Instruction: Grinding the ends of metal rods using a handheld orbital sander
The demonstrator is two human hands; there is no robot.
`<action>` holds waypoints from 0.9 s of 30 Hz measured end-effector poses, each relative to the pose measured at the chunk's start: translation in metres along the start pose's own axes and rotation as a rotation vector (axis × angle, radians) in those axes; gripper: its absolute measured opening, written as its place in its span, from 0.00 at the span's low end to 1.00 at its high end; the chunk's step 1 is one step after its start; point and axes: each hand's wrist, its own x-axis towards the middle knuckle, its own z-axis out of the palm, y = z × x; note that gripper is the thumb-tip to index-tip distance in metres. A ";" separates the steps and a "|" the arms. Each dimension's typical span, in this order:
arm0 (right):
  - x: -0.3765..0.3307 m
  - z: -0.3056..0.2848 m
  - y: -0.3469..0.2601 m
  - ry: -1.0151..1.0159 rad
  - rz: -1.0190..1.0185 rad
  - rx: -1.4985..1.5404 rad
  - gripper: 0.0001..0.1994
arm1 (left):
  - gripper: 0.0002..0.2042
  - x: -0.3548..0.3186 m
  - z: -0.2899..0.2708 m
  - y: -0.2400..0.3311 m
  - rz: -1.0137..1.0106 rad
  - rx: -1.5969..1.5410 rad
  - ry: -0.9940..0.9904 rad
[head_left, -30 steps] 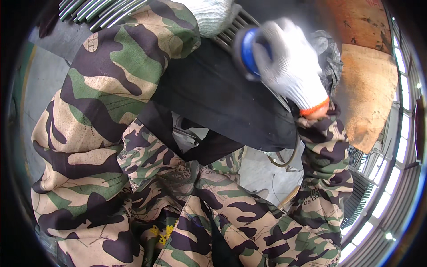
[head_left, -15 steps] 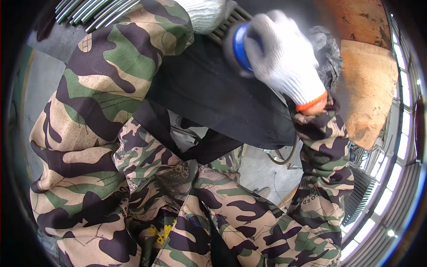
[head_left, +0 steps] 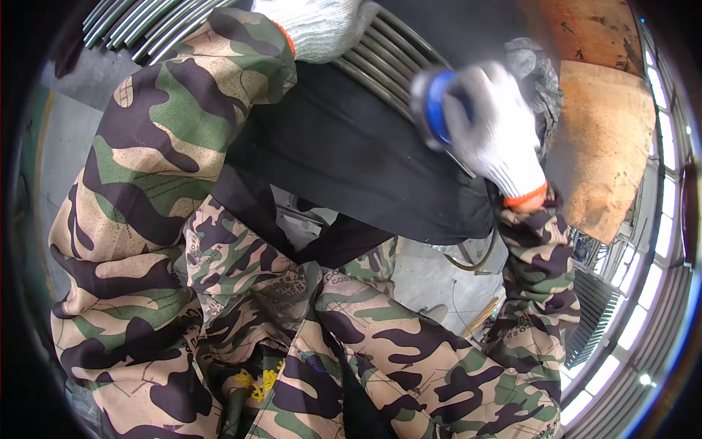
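My right hand, in a white knit glove with an orange cuff, is closed round a blue-rimmed round object. That object is smeared by motion, so its exact kind is unclear. It sits against the right part of a row of grey metal rods lying side by side on black cloth. At the upper edge, my gloved left hand is over the left end of these rods. Its fingers are hidden, so I cannot see whether they grip the rods.
More metal rods lie at the upper left. Crumpled grey plastic is beyond my right hand, beside stained brown boards at the right. Below the cloth, a curved strip or hose hangs above the grey floor.
My right hand with the blue-rimmed object has moved right and slightly nearer along the rods. More of the rods now shows between my hands. My left hand's orange cuff has come into sight.
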 end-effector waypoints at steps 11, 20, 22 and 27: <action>-0.008 -0.017 -0.002 -0.023 -0.011 0.033 0.06 | 0.20 0.006 -0.005 0.005 0.017 -0.062 0.012; 0.032 -0.005 -0.018 0.022 -0.051 -0.010 0.06 | 0.20 0.009 -0.008 0.004 0.020 -0.053 -0.015; 0.054 0.001 -0.029 0.067 -0.104 -0.014 0.05 | 0.21 0.006 -0.010 0.001 0.020 -0.060 -0.051; 0.033 0.003 -0.024 0.024 -0.080 0.028 0.05 | 0.21 -0.006 -0.015 -0.001 0.016 -0.055 -0.053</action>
